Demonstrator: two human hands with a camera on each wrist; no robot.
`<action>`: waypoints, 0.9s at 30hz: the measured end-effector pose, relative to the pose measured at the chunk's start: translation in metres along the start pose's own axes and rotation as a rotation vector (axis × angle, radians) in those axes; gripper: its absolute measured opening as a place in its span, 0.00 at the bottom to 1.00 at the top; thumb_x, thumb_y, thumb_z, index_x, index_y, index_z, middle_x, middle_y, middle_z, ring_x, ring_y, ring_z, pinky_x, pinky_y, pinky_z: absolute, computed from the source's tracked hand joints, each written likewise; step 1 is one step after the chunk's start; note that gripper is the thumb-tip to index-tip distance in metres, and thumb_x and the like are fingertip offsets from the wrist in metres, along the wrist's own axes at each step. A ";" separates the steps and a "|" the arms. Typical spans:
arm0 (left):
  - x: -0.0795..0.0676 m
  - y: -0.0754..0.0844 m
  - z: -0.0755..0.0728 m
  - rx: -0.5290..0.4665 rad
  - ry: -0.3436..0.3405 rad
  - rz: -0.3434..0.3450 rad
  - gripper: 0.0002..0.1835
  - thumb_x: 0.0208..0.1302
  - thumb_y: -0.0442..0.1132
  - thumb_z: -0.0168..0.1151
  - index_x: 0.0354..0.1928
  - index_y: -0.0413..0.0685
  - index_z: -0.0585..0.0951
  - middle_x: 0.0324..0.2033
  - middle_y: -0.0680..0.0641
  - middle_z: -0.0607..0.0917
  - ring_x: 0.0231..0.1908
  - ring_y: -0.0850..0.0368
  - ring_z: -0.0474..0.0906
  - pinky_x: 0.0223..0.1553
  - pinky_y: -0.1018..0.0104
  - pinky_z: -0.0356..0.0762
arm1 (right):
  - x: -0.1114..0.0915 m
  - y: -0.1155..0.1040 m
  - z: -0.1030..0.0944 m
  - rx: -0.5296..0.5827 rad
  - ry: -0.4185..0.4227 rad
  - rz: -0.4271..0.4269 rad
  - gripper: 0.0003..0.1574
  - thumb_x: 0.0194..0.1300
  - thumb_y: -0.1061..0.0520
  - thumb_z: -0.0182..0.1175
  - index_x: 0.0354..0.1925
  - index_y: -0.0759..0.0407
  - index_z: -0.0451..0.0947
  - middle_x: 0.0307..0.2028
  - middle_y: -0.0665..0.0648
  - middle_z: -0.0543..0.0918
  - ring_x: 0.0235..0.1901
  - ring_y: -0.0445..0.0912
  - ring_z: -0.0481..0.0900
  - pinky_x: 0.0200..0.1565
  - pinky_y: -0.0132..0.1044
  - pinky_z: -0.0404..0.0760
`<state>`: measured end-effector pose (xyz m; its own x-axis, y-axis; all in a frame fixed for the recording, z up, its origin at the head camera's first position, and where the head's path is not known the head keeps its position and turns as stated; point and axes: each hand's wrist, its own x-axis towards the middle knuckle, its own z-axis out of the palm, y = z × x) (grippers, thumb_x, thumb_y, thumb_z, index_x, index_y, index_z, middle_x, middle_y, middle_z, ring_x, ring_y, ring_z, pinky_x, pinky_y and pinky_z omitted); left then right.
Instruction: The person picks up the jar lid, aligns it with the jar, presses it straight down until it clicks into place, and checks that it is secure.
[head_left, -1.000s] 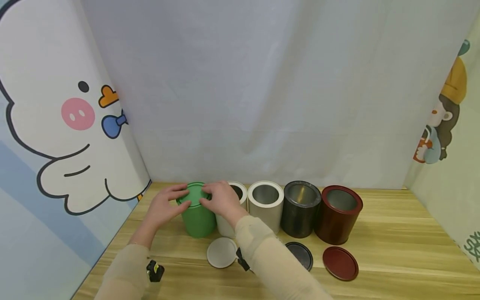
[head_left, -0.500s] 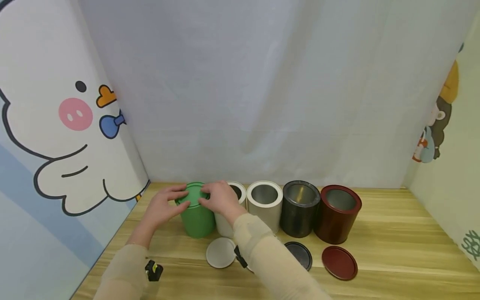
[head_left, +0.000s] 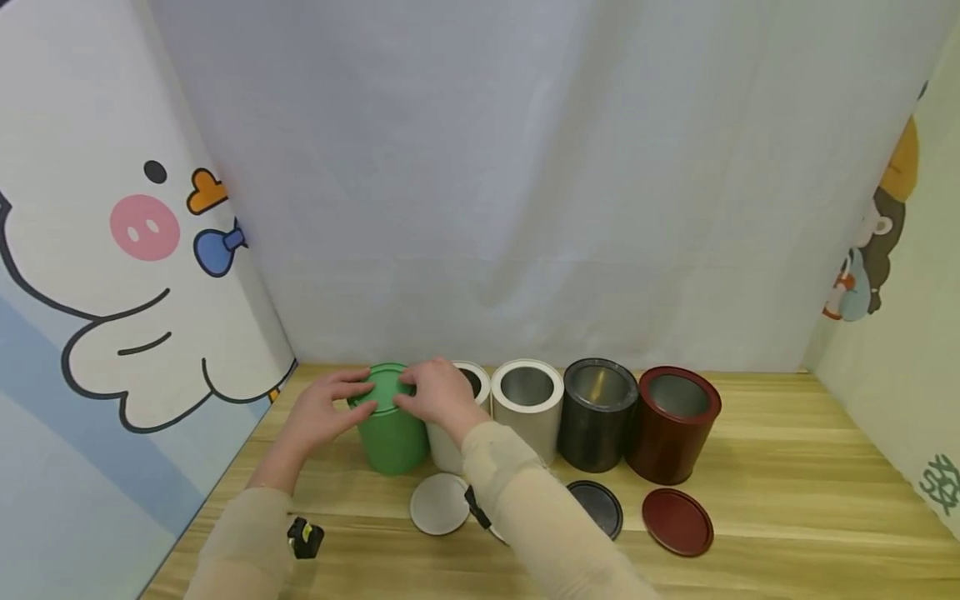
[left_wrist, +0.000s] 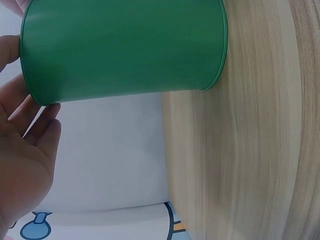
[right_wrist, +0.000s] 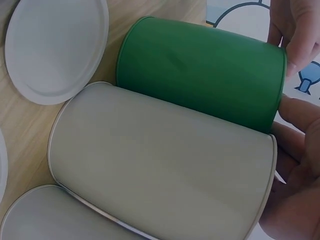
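Observation:
A green can point(head_left: 393, 446) stands upright at the left end of a row of cans, its round green lid point(head_left: 385, 390) lying on the mouth. From the left, my left hand point(head_left: 318, 410) touches the lid's edge with spread fingers and thumb. Opposite it, my right hand point(head_left: 441, 394) reaches over the adjoining white can point(head_left: 448, 450), thumb and fingers resting at the lid's right edge. The left wrist view shows fingertips at the green can's point(left_wrist: 125, 45) rim. Both hands also appear at that rim in the right wrist view, where the lid's top is hidden.
Right of the first white can stand another white can point(head_left: 528, 425), a black can point(head_left: 596, 429) and a dark red can point(head_left: 667, 442), all uncovered. A white lid point(head_left: 439, 504), a black lid point(head_left: 597, 507) and a red lid point(head_left: 677, 522) lie in front. A curtain point(head_left: 525, 208) hangs behind.
The head view has shifted slightly, so everything sits a little further left. Both hands keep their places on the green lid.

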<state>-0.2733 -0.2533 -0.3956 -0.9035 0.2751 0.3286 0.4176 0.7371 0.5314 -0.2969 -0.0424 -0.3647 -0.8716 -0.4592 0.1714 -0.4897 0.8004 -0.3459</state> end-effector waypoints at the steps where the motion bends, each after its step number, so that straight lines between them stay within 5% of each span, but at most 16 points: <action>1: 0.000 -0.001 0.000 0.004 -0.002 0.001 0.22 0.65 0.43 0.67 0.56 0.36 0.83 0.63 0.38 0.76 0.63 0.34 0.67 0.62 0.37 0.65 | 0.000 0.000 0.000 0.001 -0.002 0.001 0.10 0.67 0.45 0.65 0.32 0.48 0.83 0.45 0.45 0.85 0.50 0.47 0.79 0.42 0.35 0.77; 7: 0.003 0.001 -0.004 0.040 -0.027 0.025 0.22 0.66 0.44 0.66 0.55 0.36 0.83 0.62 0.38 0.77 0.62 0.33 0.68 0.61 0.37 0.66 | 0.001 -0.001 -0.004 -0.007 -0.024 0.032 0.11 0.65 0.43 0.66 0.33 0.46 0.84 0.38 0.46 0.84 0.48 0.48 0.78 0.39 0.36 0.77; 16: 0.006 0.002 -0.011 0.033 -0.101 0.006 0.24 0.66 0.46 0.67 0.56 0.35 0.82 0.63 0.38 0.75 0.64 0.33 0.66 0.61 0.37 0.67 | 0.002 -0.005 -0.009 -0.005 -0.072 0.079 0.22 0.64 0.41 0.67 0.54 0.43 0.85 0.53 0.47 0.84 0.55 0.49 0.77 0.49 0.39 0.79; 27: 0.009 0.004 -0.014 0.005 -0.117 -0.012 0.25 0.64 0.47 0.69 0.56 0.34 0.82 0.62 0.37 0.75 0.63 0.34 0.67 0.60 0.37 0.68 | 0.005 -0.010 -0.008 -0.012 -0.076 0.129 0.24 0.62 0.40 0.68 0.55 0.43 0.85 0.54 0.47 0.83 0.55 0.48 0.77 0.48 0.39 0.81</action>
<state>-0.2782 -0.2571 -0.3797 -0.9137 0.3362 0.2283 0.4063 0.7438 0.5307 -0.2971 -0.0496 -0.3534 -0.9232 -0.3802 0.0558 -0.3747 0.8587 -0.3495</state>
